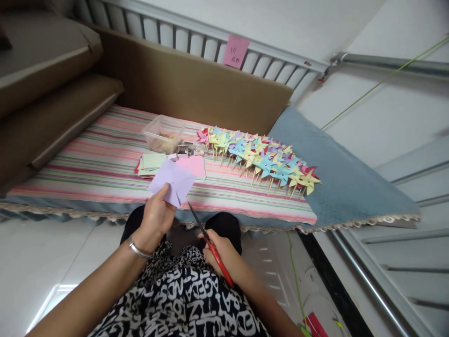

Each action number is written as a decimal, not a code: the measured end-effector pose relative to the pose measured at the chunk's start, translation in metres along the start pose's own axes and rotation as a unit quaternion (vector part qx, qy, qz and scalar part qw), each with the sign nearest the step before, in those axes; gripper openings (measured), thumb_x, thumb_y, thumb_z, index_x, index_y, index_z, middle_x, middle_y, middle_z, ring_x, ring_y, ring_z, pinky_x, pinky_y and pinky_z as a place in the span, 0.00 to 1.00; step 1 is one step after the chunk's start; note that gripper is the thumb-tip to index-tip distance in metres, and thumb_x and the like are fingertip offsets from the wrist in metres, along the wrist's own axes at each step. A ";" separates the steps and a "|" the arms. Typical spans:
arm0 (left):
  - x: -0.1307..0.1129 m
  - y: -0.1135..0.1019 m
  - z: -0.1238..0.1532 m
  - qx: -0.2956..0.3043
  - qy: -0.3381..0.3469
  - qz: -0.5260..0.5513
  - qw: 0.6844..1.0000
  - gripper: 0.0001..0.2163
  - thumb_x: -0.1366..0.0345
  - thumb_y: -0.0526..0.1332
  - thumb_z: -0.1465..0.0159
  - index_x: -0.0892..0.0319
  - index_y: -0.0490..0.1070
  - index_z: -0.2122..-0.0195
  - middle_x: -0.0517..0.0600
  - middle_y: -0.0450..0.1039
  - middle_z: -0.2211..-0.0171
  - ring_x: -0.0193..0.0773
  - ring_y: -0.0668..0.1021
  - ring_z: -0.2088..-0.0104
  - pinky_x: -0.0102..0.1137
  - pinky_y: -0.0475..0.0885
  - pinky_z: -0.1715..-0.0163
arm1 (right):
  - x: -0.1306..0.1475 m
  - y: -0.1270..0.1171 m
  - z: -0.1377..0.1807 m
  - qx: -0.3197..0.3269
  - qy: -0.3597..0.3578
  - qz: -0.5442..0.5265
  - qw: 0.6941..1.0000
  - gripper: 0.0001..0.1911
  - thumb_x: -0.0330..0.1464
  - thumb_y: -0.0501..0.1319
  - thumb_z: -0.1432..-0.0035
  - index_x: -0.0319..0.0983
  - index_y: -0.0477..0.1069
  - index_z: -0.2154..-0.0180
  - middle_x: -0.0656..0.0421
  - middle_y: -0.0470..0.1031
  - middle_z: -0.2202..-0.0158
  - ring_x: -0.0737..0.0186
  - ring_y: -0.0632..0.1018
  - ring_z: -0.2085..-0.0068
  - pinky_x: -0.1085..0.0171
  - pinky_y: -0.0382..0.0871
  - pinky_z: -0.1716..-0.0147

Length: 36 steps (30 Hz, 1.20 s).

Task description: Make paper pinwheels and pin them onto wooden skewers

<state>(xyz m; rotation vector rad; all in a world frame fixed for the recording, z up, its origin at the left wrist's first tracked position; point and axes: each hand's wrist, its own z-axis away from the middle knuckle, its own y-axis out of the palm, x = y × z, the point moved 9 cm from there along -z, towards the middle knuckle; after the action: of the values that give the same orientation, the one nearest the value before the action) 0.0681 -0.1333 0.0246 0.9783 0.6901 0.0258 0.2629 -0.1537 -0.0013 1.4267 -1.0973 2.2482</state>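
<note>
"Lilac paper square (171, 178), pinched in the left hand (157, 214), thumb on top; held out at the front edge of the striped cloth (98, 150), slits showing in it; and on the other side?"

"Gripping red-handled scissors (213, 251) in the right hand (222, 248); tip pointing up, just beside the sheet's lower corner, apparently not touching; blades seemingly together."

"At which step, then?"

"Cutting, to judge by slits and scissors; between cuts, perhaps, or done with them; impossible to tell which."

"And calling for what, with any further cut?"

"Probably for parting the blades, holding the sheet flat and stopping short of the middle; too deep a snip might sever a corner."

"And containers?"

"Behind the paper, a clear plastic box (150, 134), with thin pale sticks (164, 146) inside; to its right, a small clear tub (199, 149), contents too small to make out."

"Nearby?"

"Stacked coloured paper (151, 162); farther right, pinwheels (257, 161) on sticks, crowded together."
</note>
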 end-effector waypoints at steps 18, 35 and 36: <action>0.028 0.012 0.014 0.141 -0.158 -0.205 0.956 0.10 0.71 0.65 0.45 0.67 0.76 0.60 0.59 0.80 0.66 0.42 0.80 0.75 0.31 0.77 0.79 | 0.043 -0.064 -0.058 -0.229 -0.089 -0.357 0.901 0.20 0.31 0.63 0.56 0.42 0.63 0.58 0.66 0.62 0.72 0.69 0.69 0.72 0.68 0.64 0.70; 0.020 0.009 0.011 0.095 -0.063 -0.215 0.970 0.08 0.75 0.67 0.49 0.67 0.76 0.67 0.54 0.79 0.71 0.37 0.79 0.76 0.27 0.77 0.79 | 0.026 -0.040 -0.033 -0.188 -0.042 -0.287 0.938 0.18 0.32 0.60 0.49 0.41 0.62 0.55 0.64 0.67 0.70 0.66 0.72 0.71 0.65 0.67 0.69; 0.015 0.008 0.010 0.093 -0.053 -0.222 0.969 0.08 0.75 0.68 0.50 0.67 0.76 0.67 0.54 0.79 0.71 0.37 0.79 0.76 0.27 0.77 0.79 | 0.024 -0.037 -0.027 -0.167 -0.032 -0.270 0.948 0.17 0.32 0.60 0.49 0.41 0.63 0.55 0.63 0.68 0.70 0.66 0.73 0.70 0.65 0.68 0.67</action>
<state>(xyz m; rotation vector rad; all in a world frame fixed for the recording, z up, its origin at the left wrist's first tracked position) 0.0874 -0.1310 0.0268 0.9780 0.8097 -0.4886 0.2542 -0.1135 0.0302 1.4412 -0.9071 1.5656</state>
